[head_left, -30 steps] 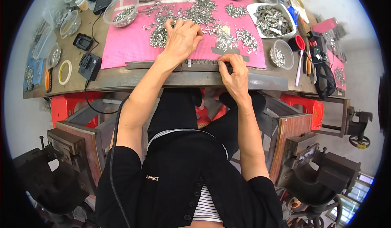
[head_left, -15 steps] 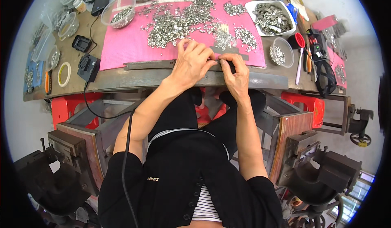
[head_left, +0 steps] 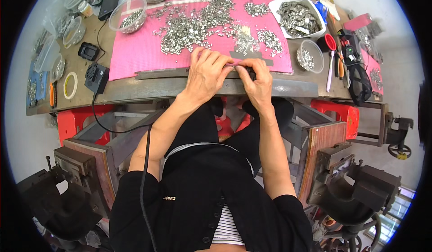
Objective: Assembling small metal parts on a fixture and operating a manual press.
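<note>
My left hand and my right hand meet at the front edge of the workbench, over a long dark metal bar. Thumb and fingers of each hand are pinched together. Whatever sits between the fingertips is too small and covered to make out. Just beyond the hands lies a flat grey metal strip, with a heap of thin silvery pieces behind it. A large pile of small shiny metal parts spreads over the pink mat.
Clear plastic tubs of metal parts and a white tray of darker pieces surround the mat. On the left are a black charger-like box and a tape roll; its cable crosses my left arm. Bench vises stand on both sides.
Both hands have shifted slightly left along the bar, their fingertips staying close together. The whole view has also moved a little.
</note>
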Demonstrator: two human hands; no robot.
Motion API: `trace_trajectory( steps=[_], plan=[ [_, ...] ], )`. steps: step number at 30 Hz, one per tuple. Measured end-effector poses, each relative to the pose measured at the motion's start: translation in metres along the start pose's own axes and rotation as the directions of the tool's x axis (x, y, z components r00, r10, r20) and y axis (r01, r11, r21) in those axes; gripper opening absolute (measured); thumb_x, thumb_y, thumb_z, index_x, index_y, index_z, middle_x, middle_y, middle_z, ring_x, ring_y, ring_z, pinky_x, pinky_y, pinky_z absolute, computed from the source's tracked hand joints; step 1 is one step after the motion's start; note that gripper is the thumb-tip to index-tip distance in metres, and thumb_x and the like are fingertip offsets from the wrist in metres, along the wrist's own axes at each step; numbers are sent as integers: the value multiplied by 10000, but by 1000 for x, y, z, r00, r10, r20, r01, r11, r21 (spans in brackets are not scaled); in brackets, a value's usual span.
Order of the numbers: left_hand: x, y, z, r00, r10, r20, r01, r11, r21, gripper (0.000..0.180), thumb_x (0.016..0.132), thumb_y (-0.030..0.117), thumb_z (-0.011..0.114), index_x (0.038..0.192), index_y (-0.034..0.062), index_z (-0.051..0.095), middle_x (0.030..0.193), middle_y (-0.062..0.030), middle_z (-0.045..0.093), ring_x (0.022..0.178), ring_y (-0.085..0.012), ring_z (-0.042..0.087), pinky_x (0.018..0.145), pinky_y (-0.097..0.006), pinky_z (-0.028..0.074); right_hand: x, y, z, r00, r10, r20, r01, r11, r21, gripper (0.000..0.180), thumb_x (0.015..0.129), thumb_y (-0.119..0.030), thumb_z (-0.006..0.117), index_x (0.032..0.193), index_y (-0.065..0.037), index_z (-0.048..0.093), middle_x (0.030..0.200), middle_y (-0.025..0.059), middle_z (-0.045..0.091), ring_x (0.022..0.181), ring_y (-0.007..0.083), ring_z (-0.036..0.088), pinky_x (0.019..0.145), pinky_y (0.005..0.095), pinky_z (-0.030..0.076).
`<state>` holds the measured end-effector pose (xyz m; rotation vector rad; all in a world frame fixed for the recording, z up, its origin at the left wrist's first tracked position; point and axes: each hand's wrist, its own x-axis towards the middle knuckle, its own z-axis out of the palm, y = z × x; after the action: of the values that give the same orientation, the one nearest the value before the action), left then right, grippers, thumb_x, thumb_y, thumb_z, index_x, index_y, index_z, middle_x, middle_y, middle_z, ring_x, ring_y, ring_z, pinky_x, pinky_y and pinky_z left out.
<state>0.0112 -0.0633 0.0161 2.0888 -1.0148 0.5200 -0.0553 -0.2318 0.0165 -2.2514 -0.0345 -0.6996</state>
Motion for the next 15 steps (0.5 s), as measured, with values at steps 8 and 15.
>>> trace_trajectory(
  steps=[8, 15],
  plan=[
    [-6, -1, -22, 987, -7, -160, -5, 997, -75, 133, 855, 59, 749, 979, 77, 708, 909, -58, 685, 886, -250, 642, 997, -455, 423, -5, 2, 3, 1000, 9, -18, -8, 999, 31, 134, 861, -76, 746, 975, -47, 682, 931, 75, 679, 911, 279, 621, 842, 376, 453],
    [-73, -33, -106, 924, -264, -275, 332, 912, 241, 385, 814, 183, 824, 1163, 97, 688, 1132, -70, 642, 1103, -282, 580, 1015, -436, 379, -15, 12, -2, 973, 117, -201, -99, 990, 102, 108, 903, -26, 693, 1008, -10, 671, 938, 120, 677, 875, 291, 643, 801, 373, 506]
  ],
)
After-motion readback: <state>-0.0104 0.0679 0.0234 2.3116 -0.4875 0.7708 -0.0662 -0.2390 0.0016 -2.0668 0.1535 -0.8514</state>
